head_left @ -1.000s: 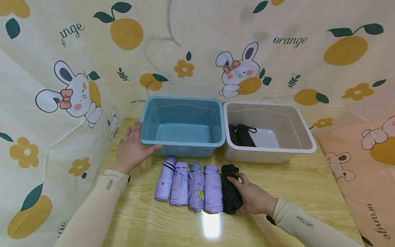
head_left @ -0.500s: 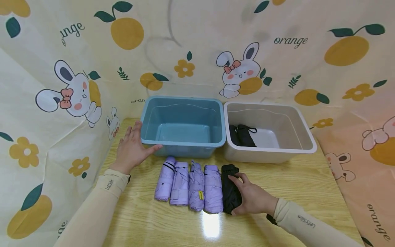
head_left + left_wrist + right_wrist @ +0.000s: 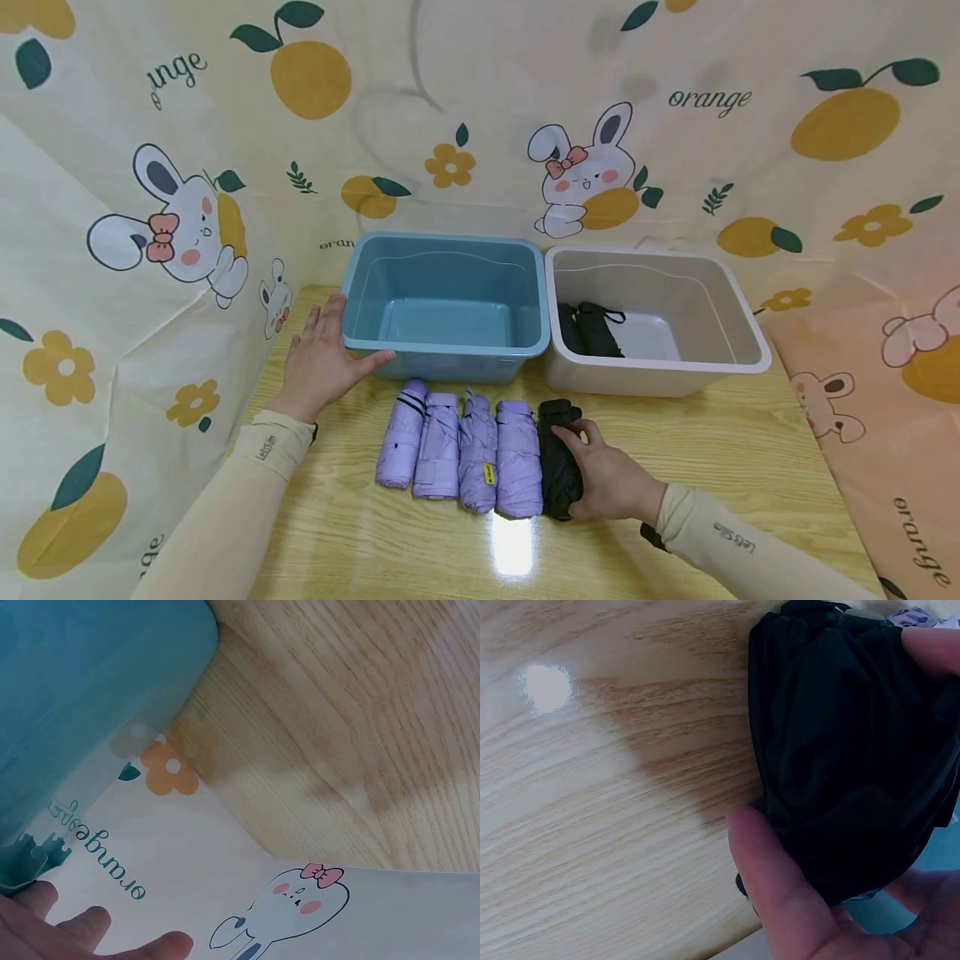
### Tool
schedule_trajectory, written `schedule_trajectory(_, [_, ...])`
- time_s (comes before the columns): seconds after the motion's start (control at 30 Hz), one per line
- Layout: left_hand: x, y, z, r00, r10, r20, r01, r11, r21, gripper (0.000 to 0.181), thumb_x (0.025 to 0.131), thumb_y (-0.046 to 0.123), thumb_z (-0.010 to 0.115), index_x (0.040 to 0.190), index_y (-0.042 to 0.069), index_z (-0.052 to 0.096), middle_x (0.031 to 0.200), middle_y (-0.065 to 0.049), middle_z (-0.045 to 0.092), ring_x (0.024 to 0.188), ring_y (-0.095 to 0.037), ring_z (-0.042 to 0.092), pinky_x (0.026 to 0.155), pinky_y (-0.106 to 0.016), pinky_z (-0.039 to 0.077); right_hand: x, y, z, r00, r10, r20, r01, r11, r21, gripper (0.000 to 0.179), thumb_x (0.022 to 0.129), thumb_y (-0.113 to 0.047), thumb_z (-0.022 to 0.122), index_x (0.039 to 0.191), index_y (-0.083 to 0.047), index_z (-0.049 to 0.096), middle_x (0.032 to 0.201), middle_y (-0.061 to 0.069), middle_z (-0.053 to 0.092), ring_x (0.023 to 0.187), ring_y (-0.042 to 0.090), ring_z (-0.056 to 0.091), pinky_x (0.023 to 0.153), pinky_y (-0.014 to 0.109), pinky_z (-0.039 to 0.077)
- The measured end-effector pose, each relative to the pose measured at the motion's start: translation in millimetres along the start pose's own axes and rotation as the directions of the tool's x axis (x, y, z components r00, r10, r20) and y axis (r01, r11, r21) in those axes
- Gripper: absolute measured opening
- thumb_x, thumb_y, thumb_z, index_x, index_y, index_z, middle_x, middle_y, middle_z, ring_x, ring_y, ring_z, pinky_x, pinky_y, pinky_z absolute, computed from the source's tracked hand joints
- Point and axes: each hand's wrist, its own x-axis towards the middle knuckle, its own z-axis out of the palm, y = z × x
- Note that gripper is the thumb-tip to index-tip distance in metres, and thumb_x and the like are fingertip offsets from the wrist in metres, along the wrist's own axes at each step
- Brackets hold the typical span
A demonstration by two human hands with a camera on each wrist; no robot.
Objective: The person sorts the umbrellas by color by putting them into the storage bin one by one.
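My right hand (image 3: 615,481) holds a folded black umbrella (image 3: 558,467) from its right side, near the front of the table. In the right wrist view the same umbrella (image 3: 847,742) fills the space between thumb (image 3: 772,877) and fingers. It lies at the right end of a row, beside several folded lavender umbrellas (image 3: 518,458). My left hand (image 3: 318,362) rests at the front left corner of a blue bin (image 3: 457,367), fingers spread along its left side and thumb across the front. Only fingertips (image 3: 169,946) of that hand show in the left wrist view.
Right of the blue bin stands a beige bin (image 3: 637,379), with black folded umbrellas (image 3: 596,332) at its left end. Both bins back up to a printed cloth (image 3: 480,83), which also covers the sides. Wooden table (image 3: 675,542) surface extends in front.
My right hand has shifted slightly left against the black umbrella, whose right side now looks a little narrower. The left hand, the bins and the lavender umbrellas stay put.
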Motion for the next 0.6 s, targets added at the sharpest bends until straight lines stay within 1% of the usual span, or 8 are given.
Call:
schedule_trajectory(0.17, [-0.1,0.8,-0.9,1.0,-0.001,0.004,0.001,1.0,0.002,0.124,0.076,0.082,0.061,0.16,0.007,0.009,0.164,-0.016,0.015,0.147,-0.044,0.015,0.104,-0.075,0.02,0.1,-1.3,-0.8,1.0,0.01,0.009,-0.01,1.0,0.006,0.113,0.057,-0.02,0.09,0.153,-0.007,0.032,0.147,0.026,0.025,0.061,0.009,0.053,0.058,0.028,0.049])
schedule_trajectory(0.23, [0.1,1.0,-0.7,1.0,-0.002,0.005,0.002,1.0,0.001,0.124,0.075,0.082,0.061,0.16,0.007,0.009,0.164,-0.016,0.015,0.147,-0.044,0.014,0.104,-0.075,0.02,0.5,-2.1,-0.5,1.0,0.007,0.006,-0.007,1.0,0.001,0.114,0.057,-0.023,0.091,0.153,-0.007,0.032,0.147,0.027,0.025,0.064,0.01,0.055,0.062,0.03,0.051])
schedule_trajectory(0.37, [0.5,0.9,-0.3,1.0,0.0,0.005,0.0,1.0,0.004,0.124,0.076,0.082,0.06,0.16,0.007,0.009,0.165,-0.015,0.015,0.147,-0.044,0.015,0.104,-0.075,0.02,1.6,-4.6,1.2,1.0,0.009,-0.007,-0.009,1.0,-0.023,0.116,0.055,-0.029,0.094,0.152,-0.005,0.033,0.146,0.028,0.025,0.076,0.015,0.06,0.072,0.034,0.054])
schedule_trajectory(0.47, [0.6,0.9,-0.6,1.0,-0.001,0.008,0.001,1.0,0.006,0.125,0.075,0.082,0.06,0.16,0.007,0.008,0.164,-0.016,0.014,0.147,-0.044,0.014,0.104,-0.075,0.02,2.1,-6.9,2.6,1.0,0.02,-0.018,-0.021,0.999,-0.026,0.118,0.053,-0.026,0.094,0.151,-0.004,0.034,0.146,0.03,0.025,0.083,0.021,0.063,0.077,0.038,0.055])
schedule_trajectory(0.6, [0.9,1.0,-0.8,1.0,-0.007,0.012,0.006,1.0,0.002,0.125,0.075,0.082,0.06,0.16,0.007,0.008,0.164,-0.017,0.015,0.147,-0.044,0.014,0.104,-0.075,0.019,2.5,-10.0,3.9,0.999,0.045,-0.021,-0.046,0.998,-0.031,0.12,0.051,-0.023,0.095,0.152,-0.005,0.033,0.147,0.032,0.024,0.086,0.027,0.064,0.077,0.039,0.054])
